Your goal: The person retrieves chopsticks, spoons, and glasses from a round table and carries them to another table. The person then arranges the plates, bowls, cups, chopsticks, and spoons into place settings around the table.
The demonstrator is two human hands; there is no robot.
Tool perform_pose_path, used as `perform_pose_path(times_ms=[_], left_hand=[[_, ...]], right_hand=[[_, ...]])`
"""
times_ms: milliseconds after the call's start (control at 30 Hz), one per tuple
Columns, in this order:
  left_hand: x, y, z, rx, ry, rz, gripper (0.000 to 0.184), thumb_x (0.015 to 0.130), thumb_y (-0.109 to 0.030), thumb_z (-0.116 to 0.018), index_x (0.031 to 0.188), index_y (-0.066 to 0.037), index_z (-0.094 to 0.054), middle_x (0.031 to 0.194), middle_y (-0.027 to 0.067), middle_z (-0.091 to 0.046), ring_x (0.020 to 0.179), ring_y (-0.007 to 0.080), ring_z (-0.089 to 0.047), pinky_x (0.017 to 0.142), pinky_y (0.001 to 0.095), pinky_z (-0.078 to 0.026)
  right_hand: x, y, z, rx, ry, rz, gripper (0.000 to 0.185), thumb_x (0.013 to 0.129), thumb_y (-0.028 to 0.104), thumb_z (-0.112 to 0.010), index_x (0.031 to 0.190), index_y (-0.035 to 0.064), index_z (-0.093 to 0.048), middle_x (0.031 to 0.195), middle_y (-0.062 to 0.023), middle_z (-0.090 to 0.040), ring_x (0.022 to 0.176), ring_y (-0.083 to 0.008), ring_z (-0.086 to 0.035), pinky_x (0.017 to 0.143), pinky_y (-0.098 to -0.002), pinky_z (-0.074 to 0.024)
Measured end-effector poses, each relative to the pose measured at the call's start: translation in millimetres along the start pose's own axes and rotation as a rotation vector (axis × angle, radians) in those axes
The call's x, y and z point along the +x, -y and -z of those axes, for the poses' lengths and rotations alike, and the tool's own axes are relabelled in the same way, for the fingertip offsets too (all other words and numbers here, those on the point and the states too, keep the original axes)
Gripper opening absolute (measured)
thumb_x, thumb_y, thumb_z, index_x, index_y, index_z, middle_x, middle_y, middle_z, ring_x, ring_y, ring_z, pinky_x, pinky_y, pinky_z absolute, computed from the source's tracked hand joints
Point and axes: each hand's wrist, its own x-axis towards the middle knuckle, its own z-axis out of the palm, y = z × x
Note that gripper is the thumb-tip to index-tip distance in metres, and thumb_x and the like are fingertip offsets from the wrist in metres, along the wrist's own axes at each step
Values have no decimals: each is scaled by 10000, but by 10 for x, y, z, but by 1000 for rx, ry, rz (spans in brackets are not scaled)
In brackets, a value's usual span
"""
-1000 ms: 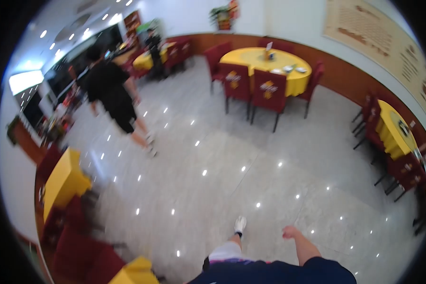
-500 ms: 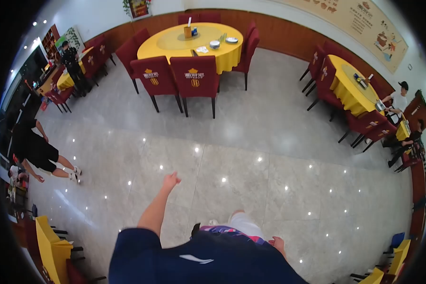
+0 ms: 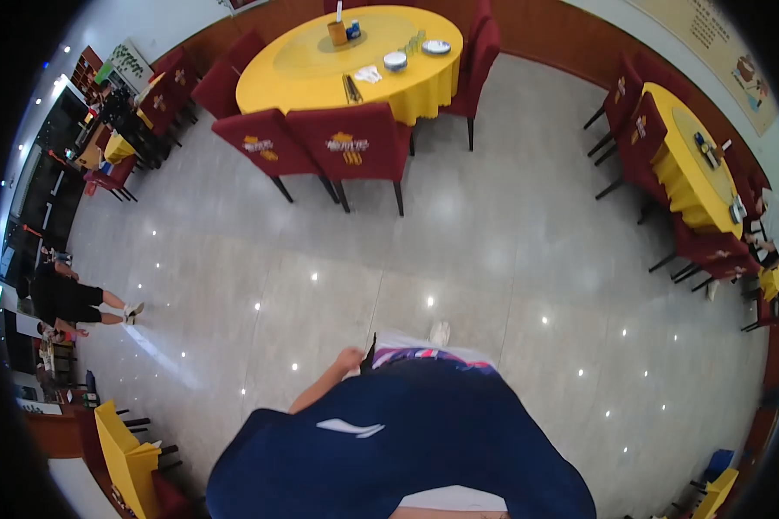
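Observation:
My left hand (image 3: 350, 359) hangs low by my left side, close to a dark strap-like piece (image 3: 370, 355) at my waist. Its fingers are small and blurred, so whether they touch that piece is unclear. My right hand is out of sight behind my dark blue shirt (image 3: 424, 424). Ahead stands a round table with a yellow cloth (image 3: 320, 86). On it are a stack of bowls (image 3: 395, 60), a plate (image 3: 436, 47), a crumpled white napkin (image 3: 368, 74), a dark narrow object (image 3: 351, 89) and a brown holder (image 3: 337, 34).
Red-covered chairs (image 3: 346, 143) surround the round table. Another yellow-covered table (image 3: 688, 164) with chairs stands right, where a person in white (image 3: 770, 225) is. A person in black (image 3: 69, 294) stands left, another (image 3: 121, 108) farther back. Yellow cloth (image 3: 125, 458) shows lower left. Grey tiles (image 3: 459, 233) lie between.
The round table appears closer. My left hand has swung back from in front of me to my side. My right hand has gone out of view. The person at left has shifted stance.

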Motion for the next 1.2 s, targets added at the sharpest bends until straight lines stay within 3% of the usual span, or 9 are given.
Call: perform_pose_path(times_ms=[33,100,200,333,467,667,867,967,1200], left_hand=[[534,710,-46,747,78,-561,251,842,-243,-582,885,-11,-670,797,138,-689,722,240,-666,642,415,-526],[8,-30,319,-131,115,199,238,865,-231,-580,1001,-48,-650,855,119,-698,740,211,-663,645,384,-512],[598,-34,417,-315,45,241,291,864,-225,-580,1095,-54,-621,879,124,-696,753,190,-661,651,365,-505],[1580,-655,793,-808,-50,437,331,865,-240,-583,1136,-52,-613,901,117,-692,754,194,-659,654,369,-508],[2665,-1697,1430,-1137,-43,316,434,874,-297,-581,1238,-62,-559,1000,105,-671,904,216,-638,797,401,-500],[4120,-3867,2756,-239,173,-154,500,902,-407,-535,1253,-51,-549,1080,109,-644,1016,230,-596,878,363,-474],[4458,-5561,3773,-182,153,-338,362,957,-298,-497,1146,-15,-620,1070,69,-662,1036,154,-584,914,291,-445],[4884,-5993,4159,-380,499,-334,325,987,-258,-490,1107,7,-636,1089,53,-658,1056,129,-570,941,271,-429],[5771,-7076,4875,-597,317,-126,329,983,-297,-513,1102,-24,-653,918,0,-652,853,79,-565,800,235,-451]], right_hand=[[587,-137,389,-225,-125,196,240,801,276,-634,887,60,-692,814,-115,-694,736,-239,-674,641,-413,-528],[1571,245,1640,-364,63,-1,172,791,202,-620,711,70,-696,757,-117,-694,677,-244,-675,633,-398,-535],[2967,694,3184,460,-242,-357,257,903,286,-535,966,70,-660,704,-87,-650,556,-172,-608,506,-332,-497],[3921,1980,4667,644,-392,-150,272,928,270,-520,1089,70,-610,801,-65,-661,682,-141,-629,560,-285,-491],[4634,2346,4821,638,-328,-84,284,935,274,-518,1130,83,-595,819,-54,-664,685,-133,-625,579,-284,-493],[4888,2187,4234,623,183,-579,189,829,276,-631,939,125,-657,742,-55,-649,714,-158,-637,580,-346,-511],[5507,1930,4508,240,226,-476,265,804,285,-645,927,51,-662,822,-162,-674,791,-288,-664,675,-426,-512],[6251,1908,4839,187,247,-406,276,800,278,-642,935,37,-661,843,-186,-675,808,-317,-664,693,-441,-509],[9141,2554,6458,-349,232,79,309,797,240,-603,990,6,-665,962,-253,-654,947,-429,-617,821,-498,-493]])
